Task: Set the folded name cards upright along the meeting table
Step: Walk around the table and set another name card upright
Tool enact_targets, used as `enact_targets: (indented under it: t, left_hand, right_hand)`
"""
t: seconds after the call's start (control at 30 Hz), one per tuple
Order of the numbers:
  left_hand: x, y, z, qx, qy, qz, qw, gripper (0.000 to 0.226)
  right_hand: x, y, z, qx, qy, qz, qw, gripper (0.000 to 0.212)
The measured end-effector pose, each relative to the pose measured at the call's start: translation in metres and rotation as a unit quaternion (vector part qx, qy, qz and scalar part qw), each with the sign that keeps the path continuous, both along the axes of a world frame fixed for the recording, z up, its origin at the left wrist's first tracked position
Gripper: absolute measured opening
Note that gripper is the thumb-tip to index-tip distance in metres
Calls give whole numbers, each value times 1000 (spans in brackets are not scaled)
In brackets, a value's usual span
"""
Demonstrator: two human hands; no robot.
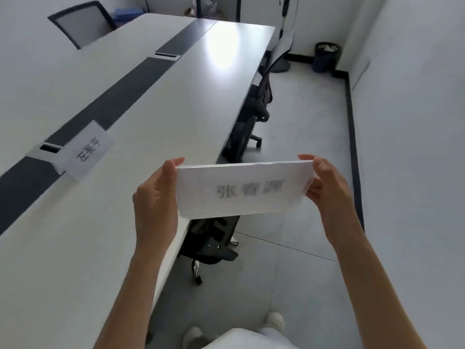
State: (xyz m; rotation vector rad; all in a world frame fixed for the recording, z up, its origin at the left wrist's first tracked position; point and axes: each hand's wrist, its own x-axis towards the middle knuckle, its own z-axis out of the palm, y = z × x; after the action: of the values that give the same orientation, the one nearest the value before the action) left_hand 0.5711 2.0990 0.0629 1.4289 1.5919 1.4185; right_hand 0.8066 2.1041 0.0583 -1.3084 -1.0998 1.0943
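I hold a white folded name card with dark printed characters in the air, just off the right edge of the long white meeting table. My left hand pinches the card's left end. My right hand pinches its right end. Another white name card stands upright on the table to the left, beside the dark centre strip.
Black office chairs are tucked under the table's right side. A grey mesh chair stands at the far left. A dark waste bin sits by the far wall. Grey tiled floor runs along the right wall.
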Motion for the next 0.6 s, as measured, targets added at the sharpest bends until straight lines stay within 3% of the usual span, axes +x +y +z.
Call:
enact_targets:
  t: [0.17, 0.43, 0.6]
  left_hand:
    - [107, 30, -8, -49, -25, -56, 997, 40]
    - [210, 92, -42, -136, -32, -130, 982, 44]
    - [247, 170, -74, -182, -37, -136, 973, 37]
  right_hand:
    - [114, 5, 2, -29, -17, -36, 999, 29]
    - [209, 47, -37, -107, -7, -101, 989, 26]
    - [243, 118, -69, -138, -13, -111, 984, 27]
